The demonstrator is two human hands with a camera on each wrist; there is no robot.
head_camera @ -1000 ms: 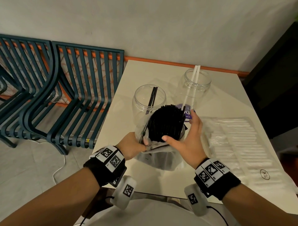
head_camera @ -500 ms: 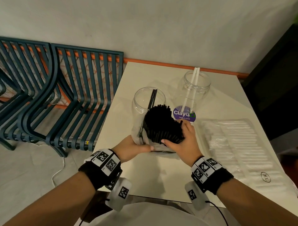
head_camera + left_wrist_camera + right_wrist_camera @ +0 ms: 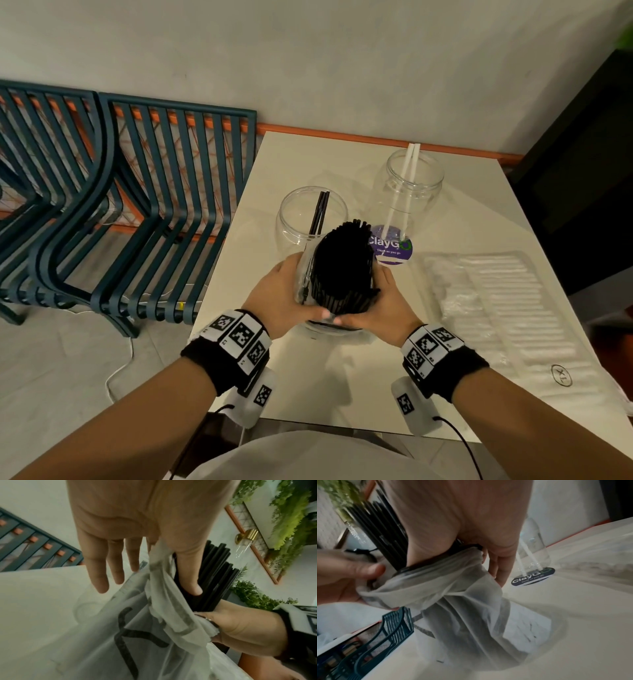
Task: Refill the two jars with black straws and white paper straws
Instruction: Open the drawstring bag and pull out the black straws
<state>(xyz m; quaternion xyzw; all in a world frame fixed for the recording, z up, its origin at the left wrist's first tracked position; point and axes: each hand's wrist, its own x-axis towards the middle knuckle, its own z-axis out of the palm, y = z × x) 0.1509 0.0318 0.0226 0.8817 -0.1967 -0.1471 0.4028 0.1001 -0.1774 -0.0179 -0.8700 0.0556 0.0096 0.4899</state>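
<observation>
A thick bundle of black straws (image 3: 342, 267) stands upright in a clear plastic bag (image 3: 462, 601) whose lower part sags to the table. My left hand (image 3: 279, 294) holds the bunched bag edge against the bundle's left side, thumb (image 3: 188, 577) on the straws. My right hand (image 3: 382, 303) grips the bundle from the right, over the bag. Just behind stands the left jar (image 3: 301, 212) with a few black straws. The right jar (image 3: 414, 181) holds two white straws. A clear pack of white paper straws (image 3: 496, 308) lies on the right.
The white table (image 3: 342, 394) reaches the wall at the back. A round purple ClayGo sticker (image 3: 392, 248) lies by the right jar. Dark slatted chairs (image 3: 137, 222) stand left of the table, and a dark cabinet (image 3: 582, 188) is on the right.
My left hand has moved from the bag's front edge up to the bundle's left side. Both thumbs now meet in front, and more of the straws shows above the bag.
</observation>
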